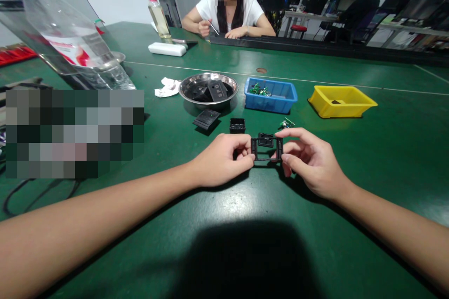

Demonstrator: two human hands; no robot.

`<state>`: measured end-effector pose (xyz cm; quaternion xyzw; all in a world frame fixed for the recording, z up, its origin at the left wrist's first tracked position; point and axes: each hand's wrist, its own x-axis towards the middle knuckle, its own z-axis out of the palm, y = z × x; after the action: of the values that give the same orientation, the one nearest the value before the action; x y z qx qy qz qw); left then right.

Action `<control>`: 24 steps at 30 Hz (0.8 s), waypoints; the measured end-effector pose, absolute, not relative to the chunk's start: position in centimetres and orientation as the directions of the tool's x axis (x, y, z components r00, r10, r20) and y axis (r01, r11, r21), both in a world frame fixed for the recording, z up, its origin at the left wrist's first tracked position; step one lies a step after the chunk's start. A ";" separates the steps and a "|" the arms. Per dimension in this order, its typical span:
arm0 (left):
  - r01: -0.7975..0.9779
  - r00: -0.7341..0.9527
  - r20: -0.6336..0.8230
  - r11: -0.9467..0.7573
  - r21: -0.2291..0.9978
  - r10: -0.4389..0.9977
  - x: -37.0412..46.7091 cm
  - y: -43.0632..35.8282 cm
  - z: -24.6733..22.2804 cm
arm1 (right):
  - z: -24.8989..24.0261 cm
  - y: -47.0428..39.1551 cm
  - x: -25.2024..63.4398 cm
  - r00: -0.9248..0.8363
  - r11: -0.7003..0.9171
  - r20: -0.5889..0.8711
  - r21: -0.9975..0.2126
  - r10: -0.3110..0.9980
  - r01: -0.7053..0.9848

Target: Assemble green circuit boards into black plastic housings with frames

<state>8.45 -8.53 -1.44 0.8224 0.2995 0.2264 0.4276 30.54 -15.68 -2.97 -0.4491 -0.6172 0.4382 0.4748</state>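
Observation:
Between both hands, just over the green table, is a small black plastic frame (254, 149) with an open middle. My left hand (224, 159) pinches its left side between thumb and forefinger. At the opposite side, my right hand (312, 161) grips the frame with thumb and fingers, the other fingers curled behind. Through and beyond the frame shows a small black rectangular part (265, 139) on the table. Farther left stands a black box-like housing (237, 125), near a stack of flat black pieces (206, 120). A small green circuit board with wires (287, 124) lies beyond my right hand.
A steel bowl (183, 96) holds black plastic parts. Beside it are a blue bin (271, 104) with green circuit boards and a yellow bin (347, 110). Crumpled tissue (167, 88) lies left. A large plastic bottle (77, 42) stands at left. Across the table sits a person (228, 14) holding a thin tool.

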 end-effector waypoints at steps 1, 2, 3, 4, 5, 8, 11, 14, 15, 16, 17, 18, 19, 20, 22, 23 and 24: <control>0.303 0.719 0.115 -0.458 0.836 0.685 8.5 -8.5 -1.4 | -3.0 -15.7 30.5 -0.143 0.210 0.190 -0.967 0.971 0.144; 0.308 0.720 0.112 -0.460 0.833 0.685 8.5 -8.5 -1.4 | -3.0 -15.7 30.5 -0.139 0.207 0.187 -0.966 0.973 0.152; 0.312 0.721 0.109 -0.461 0.831 0.685 8.5 -8.5 -1.4 | -2.9 -15.7 30.5 -0.135 0.206 0.185 -0.965 0.973 0.161; 0.316 0.721 0.105 -0.460 0.830 0.685 8.5 -8.6 -1.4 | -2.9 -15.6 30.5 -0.133 0.206 0.184 -0.964 0.974 0.171; 0.317 0.722 0.103 -0.459 0.830 0.685 8.5 -8.6 -1.4 | -2.9 -15.6 30.5 -0.132 0.207 0.185 -0.962 0.974 0.180; 0.311 0.723 0.106 -0.458 0.833 0.682 8.5 -8.6 -1.3 | -2.8 -15.6 30.4 -0.136 0.215 0.190 -0.956 0.972 0.201; 0.296 0.716 0.117 -0.452 0.841 0.688 8.5 -8.7 -1.4 | -2.8 -15.7 30.4 -0.153 0.220 0.189 -0.950 0.970 0.224; 0.287 0.713 0.118 -0.441 0.850 0.691 8.5 -8.7 -1.5 | -2.9 -15.8 30.5 -0.171 0.233 0.195 -0.943 0.966 0.237; 0.285 0.715 0.118 -0.441 0.851 0.690 8.5 -8.7 -1.5 | -2.9 -15.8 30.5 -0.175 0.236 0.197 -0.943 0.965 0.236; 0.282 0.716 0.119 -0.441 0.852 0.688 8.5 -8.7 -1.5 | -2.9 -15.8 30.6 -0.177 0.236 0.197 -0.943 0.964 0.235; 0.280 0.717 0.120 -0.441 0.853 0.687 8.5 -8.7 -1.5 | -3.0 -15.8 30.6 -0.179 0.234 0.195 -0.944 0.964 0.234; 0.279 0.717 0.121 -0.441 0.853 0.687 8.5 -8.7 -1.5 | -3.0 -15.8 30.6 -0.181 0.234 0.194 -0.943 0.964 0.235; 0.281 0.716 0.120 -0.441 0.852 0.688 8.4 -8.7 -1.5 | -2.9 -15.8 30.6 -0.183 0.235 0.194 -0.942 0.964 0.239; 0.284 0.715 0.119 -0.441 0.851 0.689 8.4 -8.7 -1.5 | -2.9 -15.8 30.6 -0.186 0.239 0.196 -0.939 0.963 0.246; 0.293 0.713 0.115 -0.442 0.848 0.692 8.4 -8.7 -1.5 | -2.9 -15.9 30.6 -0.197 0.252 0.203 -0.930 0.959 0.268; 0.297 0.712 0.114 -0.444 0.846 0.693 8.4 -8.7 -1.5 | -2.9 -15.9 30.6 -0.204 0.260 0.208 -0.924 0.957 0.280; 0.298 0.710 0.117 -0.447 0.843 0.694 8.4 -8.6 -1.5 | -2.9 -15.9 30.6 -0.211 0.268 0.212 -0.919 0.954 0.290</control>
<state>8.43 -8.65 -1.51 0.8189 0.3029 0.2303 0.4296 30.63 -15.91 -2.90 -0.4621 -0.6730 0.3906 0.4254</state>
